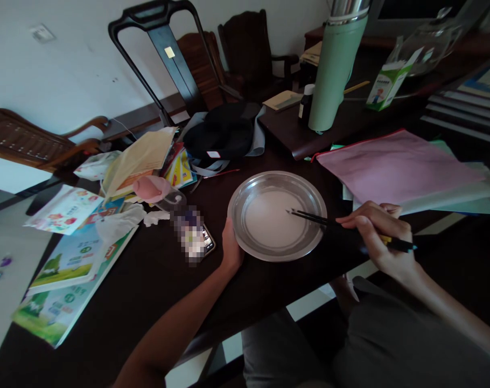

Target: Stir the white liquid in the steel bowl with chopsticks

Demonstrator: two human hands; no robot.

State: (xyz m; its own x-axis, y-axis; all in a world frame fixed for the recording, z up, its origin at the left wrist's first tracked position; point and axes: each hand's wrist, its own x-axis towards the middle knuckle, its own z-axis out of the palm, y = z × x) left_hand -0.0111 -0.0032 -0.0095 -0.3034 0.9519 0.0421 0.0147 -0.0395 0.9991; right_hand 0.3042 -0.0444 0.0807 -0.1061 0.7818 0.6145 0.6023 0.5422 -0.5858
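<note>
Plate: a round, shiny metal plate (pixel 269 255) sits on the dark table (pixel 148 291), near the person and about in the middle.
White stuff: a thin pool of white stuff (pixel 271 218) covers the bottom of the plate. It looks runny, like milk or batter.
Left hand: the left hand (pixel 231 248) is closed on the plate's left rim, with the thumb side up.
Right hand: the right hand (pixel 380 234) is curled shut around the thick ends of the chopsticks (pixel 309 217), to the right of the plate.
Chopsticks: dark, thin and close together. Their tips are over the white stuff, but I cannot tell if they touch it.
How the plate handles: it is probably light, stiff and smooth, so it could slide on the table. The pool is shallow and would spill if the plate tips.
Where to hold: the wide, flat rim is the best spot, and the plate should stay level.
How the chopsticks handle: they are probably light, hard and a bit slippery. The thick ends are best to hold.
Hidden: the left hand's fingers are out of sight, likely under the rim. The right hand covers the middle of the chopsticks.
Hard to make out: the room is dim. A phone (pixel 207 240) left of the plate is partly blurred out.
Cut off: a green flask (pixel 334 70) at the far side loses its top at the picture's edge.
Around: a pink folder (pixel 394 164) lies to the right and books (pixel 71 264) lie to the left.
</note>
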